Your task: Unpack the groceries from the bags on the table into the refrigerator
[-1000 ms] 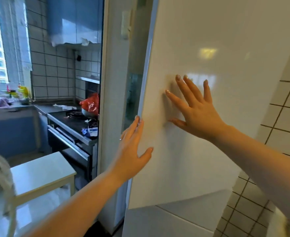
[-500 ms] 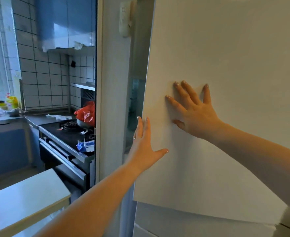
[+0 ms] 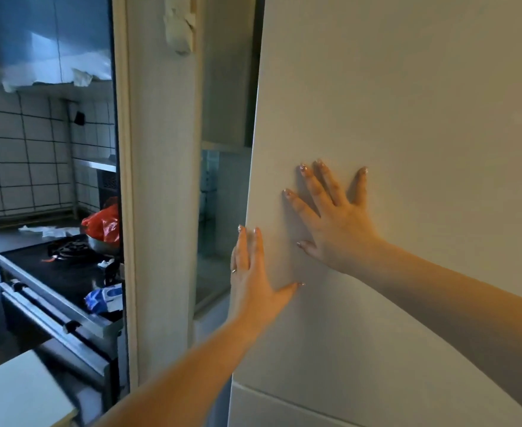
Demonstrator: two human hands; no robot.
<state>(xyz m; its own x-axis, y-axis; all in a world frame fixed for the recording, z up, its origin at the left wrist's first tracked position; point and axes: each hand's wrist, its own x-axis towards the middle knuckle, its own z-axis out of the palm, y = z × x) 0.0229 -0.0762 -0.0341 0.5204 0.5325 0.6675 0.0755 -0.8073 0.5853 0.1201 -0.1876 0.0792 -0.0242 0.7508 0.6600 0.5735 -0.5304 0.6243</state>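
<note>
A white refrigerator door (image 3: 407, 118) is pressed by a flat, spread left hand (image 3: 253, 288) at its edge and right hand (image 3: 336, 229) beside it, nothing being gripped; no bags or groceries are shown, so unpacking progress cannot be judged.

The scene is dimly lit, with a cool bluish cast over the kitchen on the left and a muted grey-beige tone across the refrigerator door (image 3: 407, 118). Soft shadows are cast on the door just beside the fingers of the right hand (image 3: 336, 220) and of the left hand (image 3: 253, 282). The forearms are tinted warm orange along their lower edges. Faint glare is seen on the steel front of the stove (image 3: 56, 306). Motion blur is noticed on the desk (image 3: 16, 392) at the lower left corner. Straight lines are bowed towards the edges by the wide-angle lens.
</note>
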